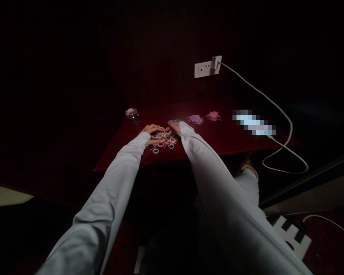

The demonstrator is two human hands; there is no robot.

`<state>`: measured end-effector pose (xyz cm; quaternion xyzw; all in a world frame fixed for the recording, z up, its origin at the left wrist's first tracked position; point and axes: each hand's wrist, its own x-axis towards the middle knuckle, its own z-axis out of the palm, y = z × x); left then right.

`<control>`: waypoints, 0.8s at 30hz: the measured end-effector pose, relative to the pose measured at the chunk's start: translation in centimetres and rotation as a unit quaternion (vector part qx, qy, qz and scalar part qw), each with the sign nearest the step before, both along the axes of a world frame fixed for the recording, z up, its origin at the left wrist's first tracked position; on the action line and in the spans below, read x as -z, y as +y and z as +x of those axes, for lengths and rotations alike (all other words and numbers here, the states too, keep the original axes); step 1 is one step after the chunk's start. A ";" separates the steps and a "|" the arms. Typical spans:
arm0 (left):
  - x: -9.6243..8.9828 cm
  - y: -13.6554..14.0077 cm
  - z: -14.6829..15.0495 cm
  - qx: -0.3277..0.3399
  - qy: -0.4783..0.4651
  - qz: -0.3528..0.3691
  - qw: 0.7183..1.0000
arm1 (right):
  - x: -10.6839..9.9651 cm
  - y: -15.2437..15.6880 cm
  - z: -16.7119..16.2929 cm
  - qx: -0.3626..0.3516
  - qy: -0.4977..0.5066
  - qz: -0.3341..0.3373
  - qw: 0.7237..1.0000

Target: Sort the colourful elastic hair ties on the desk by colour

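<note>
A mixed heap of small coloured rings and bands, like hair ties (161, 145), lies on the dark red table. My left hand (151, 131) rests at the heap's left side, its thumb and fingers apart and curved around the pieces. At the heap's right side is my right hand (175, 127), fingers pointing left and slightly apart; the sleeve and wrist hide part of it. Just behind the right fingers lies a small blue bunch of bands (174, 120). Farther right are a purple pile of bands (195, 119) and a pink pile of bands (213, 116).
A clear jar (132, 114) with something pale pink at its top stands back left. On the right lies a blurred bright object (253, 123), with a white cable (271, 100) running to a plug in the wall socket (204, 70). The table's front edge (117, 167) is near my forearms.
</note>
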<state>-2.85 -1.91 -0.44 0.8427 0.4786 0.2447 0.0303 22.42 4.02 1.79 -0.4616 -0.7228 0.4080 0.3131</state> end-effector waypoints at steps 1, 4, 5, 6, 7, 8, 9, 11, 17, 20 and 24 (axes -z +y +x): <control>0.1 0.3 -0.2 0.006 -0.006 -0.005 1.000 | 0.1 0.2 0.0 0.002 0.017 -0.001 1.000; 0.2 1.0 -0.5 0.014 -0.034 -0.020 0.999 | 0.4 0.6 -0.2 0.013 0.058 -0.001 0.998; 0.2 1.2 -0.5 0.016 -0.047 -0.023 0.998 | 0.5 0.8 -0.3 0.019 0.065 -0.004 0.998; 0.2 1.2 -0.4 0.018 -0.060 -0.026 0.998 | 0.6 0.8 -0.3 0.025 0.070 -0.006 0.997; 0.2 1.2 -0.3 0.020 -0.073 -0.027 0.997 | 0.6 0.8 -0.3 0.029 0.073 -0.008 0.997; 0.2 1.2 -0.1 0.021 -0.085 -0.027 0.996 | 0.6 0.8 -0.2 0.031 0.074 -0.008 0.997; 0.2 1.1 0.0 0.019 -0.095 -0.026 0.995 | 0.6 0.7 -0.2 0.032 0.072 -0.008 0.997; 0.2 0.9 0.4 0.010 -0.116 -0.020 0.993 | 0.5 0.4 0.0 0.029 0.063 -0.003 0.998; 0.6 1.7 0.6 -0.029 -0.232 -0.022 0.972 | -0.1 -0.4 0.3 0.038 0.002 0.007 0.999; 0.8 2.6 0.3 -0.034 -0.288 -0.042 0.956 | -0.5 -1.0 0.3 0.040 -0.009 0.000 0.999; 0.9 3.0 0.1 -0.055 -0.327 -0.035 0.943 | -0.8 -1.5 0.3 0.034 0.008 -0.009 0.999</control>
